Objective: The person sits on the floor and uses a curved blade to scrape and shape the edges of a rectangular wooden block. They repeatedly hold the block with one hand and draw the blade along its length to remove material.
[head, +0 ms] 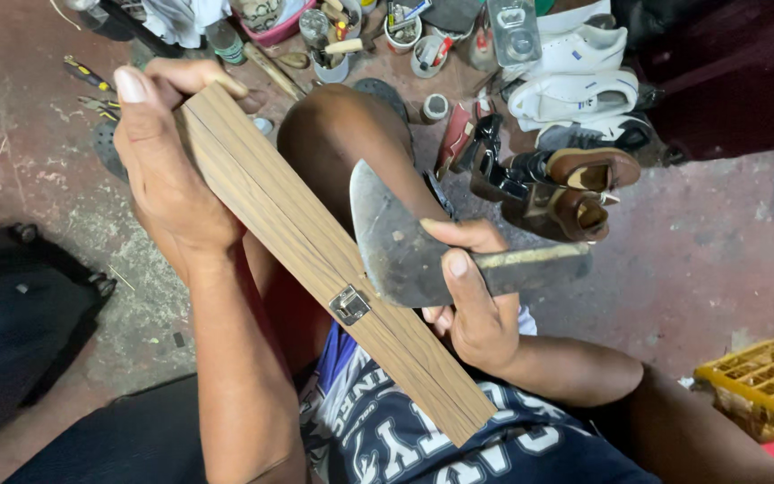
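Note:
My left hand grips the far end of a long wooden box with a wood-grain finish, held slanted across my lap. A small metal clasp sits on the box's near edge. In my right hand is a broad, curved metal blade with a worn handle. The blade's flat side lies against the box's edge, just above the clasp. My bare knee rises behind the box.
Behind my knee, white sneakers and brown shoes lie on the concrete floor. Cups and tins of tools stand at the top. A yellow plastic crate sits at lower right. A dark shape fills the left.

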### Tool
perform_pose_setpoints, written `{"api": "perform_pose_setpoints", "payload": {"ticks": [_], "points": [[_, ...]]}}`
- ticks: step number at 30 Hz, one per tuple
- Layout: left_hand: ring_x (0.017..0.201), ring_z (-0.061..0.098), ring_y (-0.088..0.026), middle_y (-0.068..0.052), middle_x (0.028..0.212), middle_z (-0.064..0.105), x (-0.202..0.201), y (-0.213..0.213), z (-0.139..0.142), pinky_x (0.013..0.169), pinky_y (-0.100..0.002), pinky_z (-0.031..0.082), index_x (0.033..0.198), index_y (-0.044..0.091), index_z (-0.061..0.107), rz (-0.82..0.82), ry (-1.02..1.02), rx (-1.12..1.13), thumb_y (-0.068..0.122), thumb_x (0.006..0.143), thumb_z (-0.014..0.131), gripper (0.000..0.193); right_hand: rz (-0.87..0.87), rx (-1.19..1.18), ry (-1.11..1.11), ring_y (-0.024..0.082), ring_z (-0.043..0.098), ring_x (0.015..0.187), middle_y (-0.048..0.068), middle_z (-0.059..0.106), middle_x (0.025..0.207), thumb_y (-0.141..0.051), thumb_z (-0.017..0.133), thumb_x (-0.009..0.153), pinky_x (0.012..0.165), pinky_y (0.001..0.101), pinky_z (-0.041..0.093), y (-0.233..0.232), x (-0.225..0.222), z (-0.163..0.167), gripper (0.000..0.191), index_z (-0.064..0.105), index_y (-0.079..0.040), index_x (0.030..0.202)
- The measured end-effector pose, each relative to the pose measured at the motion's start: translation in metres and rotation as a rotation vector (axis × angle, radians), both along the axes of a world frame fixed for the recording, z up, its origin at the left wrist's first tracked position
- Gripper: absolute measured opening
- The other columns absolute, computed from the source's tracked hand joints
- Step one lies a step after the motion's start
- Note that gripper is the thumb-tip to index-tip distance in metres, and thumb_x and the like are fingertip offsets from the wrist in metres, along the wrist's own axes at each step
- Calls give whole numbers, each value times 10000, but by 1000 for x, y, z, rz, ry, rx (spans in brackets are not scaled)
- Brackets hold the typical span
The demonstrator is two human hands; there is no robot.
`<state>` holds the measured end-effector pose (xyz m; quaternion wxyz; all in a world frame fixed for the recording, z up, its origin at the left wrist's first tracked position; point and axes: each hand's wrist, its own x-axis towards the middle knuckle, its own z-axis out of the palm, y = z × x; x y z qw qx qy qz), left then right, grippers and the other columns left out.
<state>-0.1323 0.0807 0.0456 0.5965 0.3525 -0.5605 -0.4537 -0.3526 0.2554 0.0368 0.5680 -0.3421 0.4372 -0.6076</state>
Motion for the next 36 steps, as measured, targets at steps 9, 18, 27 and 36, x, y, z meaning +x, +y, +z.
{"api": "perform_pose_setpoints", "payload": {"ticks": [9,18,27,36], "points": [[769,548,-152,-117,907,660,-5,3,7,735,-276,423,1049,-66,640,5,-84,-46,491,1187,247,696,-4,-20,-5,72,452,597,39,585,781,-247,484,1122,526,230,370,-2,1,4,334,490,-47,1389],[716,519,-137,-105,858,635,-6,1,7,686,-268,394,1041,-67,645,18,-33,0,479,1186,258,685,-14,-22,4,57,436,564,49,582,752,-254,486,1129,505,220,355,1,-7,4,328,510,-30,1367],[727,518,-146,-111,862,633,-11,2,5,694,-271,396,1039,-79,652,17,-70,-33,493,1204,254,716,19,60,-48,76,470,613,55,584,798,-264,466,1125,528,243,387,1,-8,4,335,495,-49,1380],[721,534,-147,-120,870,656,-14,3,7,694,-266,409,1034,-69,643,6,-77,-28,510,1190,257,714,17,4,-41,77,454,625,48,574,809,-266,470,1140,540,236,370,1,-10,6,338,495,-48,1398]]}}
